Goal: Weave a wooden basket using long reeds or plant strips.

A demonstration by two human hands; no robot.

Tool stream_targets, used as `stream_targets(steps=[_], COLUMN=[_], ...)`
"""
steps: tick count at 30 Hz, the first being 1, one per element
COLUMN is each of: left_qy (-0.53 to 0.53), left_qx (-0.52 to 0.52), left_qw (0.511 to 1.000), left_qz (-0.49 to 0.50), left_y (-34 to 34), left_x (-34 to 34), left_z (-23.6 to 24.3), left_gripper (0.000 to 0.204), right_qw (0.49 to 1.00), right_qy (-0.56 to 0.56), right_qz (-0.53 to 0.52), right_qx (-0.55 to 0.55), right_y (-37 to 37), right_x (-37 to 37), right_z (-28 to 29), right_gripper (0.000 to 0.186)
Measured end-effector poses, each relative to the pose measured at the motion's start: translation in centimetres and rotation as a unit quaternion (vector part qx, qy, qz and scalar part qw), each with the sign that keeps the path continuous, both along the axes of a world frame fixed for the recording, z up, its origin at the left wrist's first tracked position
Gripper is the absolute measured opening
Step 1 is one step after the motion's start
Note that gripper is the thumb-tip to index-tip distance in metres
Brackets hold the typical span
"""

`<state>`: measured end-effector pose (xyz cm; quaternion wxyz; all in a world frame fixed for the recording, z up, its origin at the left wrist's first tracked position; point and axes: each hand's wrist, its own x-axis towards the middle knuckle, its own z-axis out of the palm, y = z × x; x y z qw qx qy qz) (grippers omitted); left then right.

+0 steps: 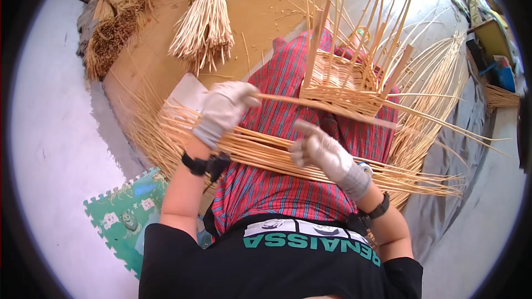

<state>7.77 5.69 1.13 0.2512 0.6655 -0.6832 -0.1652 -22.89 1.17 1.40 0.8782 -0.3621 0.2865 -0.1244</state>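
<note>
Strip of tan wood or cane, slim and blurred, slants out from your left hand across the near side of the basket; you can't tell from this angle whether the two touch. Your left fingers, in pale knitted glove fabric with a grey ribbed cuff, are pressed together, pinching it by its left end. Your right hand, gloved alike, is apart from it and lower, the index finger stretched out and the others curled; whether those curled fingers pinch anything can't be told.

Under that hand, smooth, round golden canes lie crosswise in a loose layer over your lap, their thin ends fanning out at the right. Your lap is wrapped in red cloth with narrow blue and dark stripes, softly creased. Beyond the canes sits the basket, boxy and tightly woven in ridged rows, with flat slats at its corners and long, whippy stakes rising from the weave.

Further off, a bundle of straw-coloured rods is cinched by a band, its cut ends splayed. At lower left lies a green foam mat with jigsaw edges.
</note>
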Motion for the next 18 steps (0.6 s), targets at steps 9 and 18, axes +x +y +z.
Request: stream_targets(steps=[9,18], left_qy=[0.190,0.450], left_qx=[-0.217,0.033], left_qw=[0.934,0.886], left_qz=[0.211,0.104], left_y=[-3.8,-4.7], left_x=[-7.1,-9.5], left_z=[-2.6,-4.3], left_gripper=[0.046,0.044], right_qw=[0.913,0.754], right_qy=[-0.101,-0.043], right_qz=[-0.072,0.038], right_qx=[-0.389,-0.654], right_y=[-1.8,1.2], right_x=[2.6,6.9], right_z=[4.5,2.8], right_gripper=[0.048,0.051])
